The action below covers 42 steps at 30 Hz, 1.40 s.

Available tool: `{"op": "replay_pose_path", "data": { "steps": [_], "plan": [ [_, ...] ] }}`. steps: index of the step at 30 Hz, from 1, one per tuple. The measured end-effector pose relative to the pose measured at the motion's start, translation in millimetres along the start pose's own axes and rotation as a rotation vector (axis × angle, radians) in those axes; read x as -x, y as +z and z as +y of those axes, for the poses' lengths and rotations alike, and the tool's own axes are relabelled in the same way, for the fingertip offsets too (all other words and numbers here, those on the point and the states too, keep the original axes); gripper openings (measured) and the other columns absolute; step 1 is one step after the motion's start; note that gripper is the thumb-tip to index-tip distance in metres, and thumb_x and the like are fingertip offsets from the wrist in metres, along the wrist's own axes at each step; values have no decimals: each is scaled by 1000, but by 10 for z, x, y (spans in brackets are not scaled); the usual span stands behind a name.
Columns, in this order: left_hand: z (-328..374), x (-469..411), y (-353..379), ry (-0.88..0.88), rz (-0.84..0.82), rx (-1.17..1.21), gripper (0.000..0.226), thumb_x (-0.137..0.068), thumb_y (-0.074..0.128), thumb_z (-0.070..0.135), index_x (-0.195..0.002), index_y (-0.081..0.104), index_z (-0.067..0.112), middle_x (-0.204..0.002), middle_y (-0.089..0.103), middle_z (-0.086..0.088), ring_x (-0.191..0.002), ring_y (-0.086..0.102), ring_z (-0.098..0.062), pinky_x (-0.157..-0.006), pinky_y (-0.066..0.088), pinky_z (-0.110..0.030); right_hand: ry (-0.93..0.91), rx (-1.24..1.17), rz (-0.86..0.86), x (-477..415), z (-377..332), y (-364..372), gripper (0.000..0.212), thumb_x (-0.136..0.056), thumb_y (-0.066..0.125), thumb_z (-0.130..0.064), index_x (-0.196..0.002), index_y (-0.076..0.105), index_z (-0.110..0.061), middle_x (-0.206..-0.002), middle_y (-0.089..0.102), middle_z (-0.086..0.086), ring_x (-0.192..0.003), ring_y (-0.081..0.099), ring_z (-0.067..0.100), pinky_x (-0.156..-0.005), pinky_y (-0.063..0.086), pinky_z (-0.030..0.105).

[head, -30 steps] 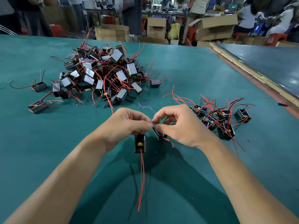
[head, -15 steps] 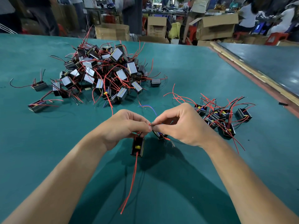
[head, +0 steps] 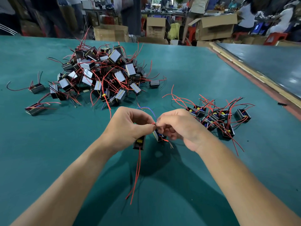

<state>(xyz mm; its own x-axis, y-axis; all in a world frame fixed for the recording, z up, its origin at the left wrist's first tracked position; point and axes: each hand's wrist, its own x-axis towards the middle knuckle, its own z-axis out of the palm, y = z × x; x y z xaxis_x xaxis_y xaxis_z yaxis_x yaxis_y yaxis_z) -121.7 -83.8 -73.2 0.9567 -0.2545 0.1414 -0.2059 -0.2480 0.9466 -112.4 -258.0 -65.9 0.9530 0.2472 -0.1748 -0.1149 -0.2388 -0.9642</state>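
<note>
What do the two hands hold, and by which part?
The left hand and right hand pinch thin wires by their ends, together between the fingertips.

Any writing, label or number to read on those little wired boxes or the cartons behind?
No text can be read.
On the wired parts in the pile: no print shows.
On the part below the left hand: no print shows.
On the cardboard cartons: any print too blurred.

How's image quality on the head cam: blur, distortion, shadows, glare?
Head view: left hand, right hand and the wire ends they pinch are sharp; background people smear with blur. Head view: wide-angle bows the table edges and stretches the forearms; soft arm shadows fall on the table below the hands. Head view: mild glare on the neighbouring table.
</note>
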Motion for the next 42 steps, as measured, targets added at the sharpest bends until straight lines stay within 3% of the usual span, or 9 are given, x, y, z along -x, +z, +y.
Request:
{"op": "replay_pose_path", "data": {
  "steps": [5, 7, 10, 17, 20, 25, 33, 36, 42],
  "plan": [
    [14, -14, -57, -110, 4, 82, 17, -80, 73, 2, -66, 72, 12, -60, 61, 0, -57, 51, -12, -64, 43, -25, -311, 138, 96, 24, 15, 6, 18, -84, 72, -2, -70, 69, -13, -61, 66, -2, -52, 53, 8, -50, 43, 22],
    [39, -14, -75, -161, -25, 139, 16, -81, 70, 1, -68, 71, 10, -59, 58, -1, -57, 50, -12, -67, 43, -29, -437, 220, 112, 23, 29, 14, 15, -83, 72, -1, -74, 72, -12, -68, 70, 2, -59, 58, 10, -58, 51, 31],
    [60, -13, -100, -231, -69, 192, 19, -81, 70, 4, -65, 70, 14, -61, 56, 0, -58, 50, -12, -65, 43, -24, -513, 316, 110, 20, 64, -8, 14, -84, 73, -3, -78, 75, -16, -73, 72, 0, -60, 60, 12, -61, 51, 28],
    [48, -20, -98, -243, -83, 149, 15, -78, 74, 5, -66, 70, 13, -60, 58, 0, -56, 50, -10, -61, 43, -19, -470, 421, 66, 27, 66, -31, 14, -88, 68, -10, -75, 70, -15, -65, 68, -1, -57, 58, 15, -61, 49, 29],
    [38, 3, -68, -176, -47, 55, 20, -80, 73, 1, -65, 73, 14, -61, 61, -1, -59, 50, -13, -65, 41, -27, -320, 422, -31, 35, 47, -11, 23, -92, 60, -8, -70, 61, -13, -60, 58, -2, -54, 47, 9, -54, 40, 24],
    [55, 25, -38, -43, -55, -45, 24, -81, 73, -1, -65, 71, 17, -59, 64, 6, -55, 51, -6, -56, 43, -16, -32, 189, -167, 27, 18, -17, 37, -93, 51, -6, -57, 54, -16, -52, 52, -2, -47, 37, 12, -41, 27, 19],
    [67, -2, -87, -168, -104, 59, 15, -83, 70, 4, -70, 71, 11, -62, 60, -3, -61, 50, -15, -70, 41, -31, -363, 301, -47, 11, 57, -85, 20, -83, 71, 4, -85, 66, -16, -78, 69, 7, -67, 59, 17, -65, 50, 32],
    [67, -10, -107, -218, -141, 90, 20, -85, 68, 7, -67, 70, 15, -63, 59, -1, -61, 50, -13, -71, 41, -29, -440, 324, -22, 3, 67, -95, 16, -82, 75, 0, -82, 71, -15, -78, 73, 5, -65, 62, 11, -60, 51, 24],
    [60, -13, -132, -265, -144, 132, 17, -87, 66, 9, -70, 68, 12, -64, 59, -1, -59, 52, -10, -64, 47, -21, -470, 350, 27, 0, 80, -97, 8, -81, 79, -8, -78, 75, -14, -74, 74, 1, -63, 65, 12, -66, 55, 37]
  ]
}}
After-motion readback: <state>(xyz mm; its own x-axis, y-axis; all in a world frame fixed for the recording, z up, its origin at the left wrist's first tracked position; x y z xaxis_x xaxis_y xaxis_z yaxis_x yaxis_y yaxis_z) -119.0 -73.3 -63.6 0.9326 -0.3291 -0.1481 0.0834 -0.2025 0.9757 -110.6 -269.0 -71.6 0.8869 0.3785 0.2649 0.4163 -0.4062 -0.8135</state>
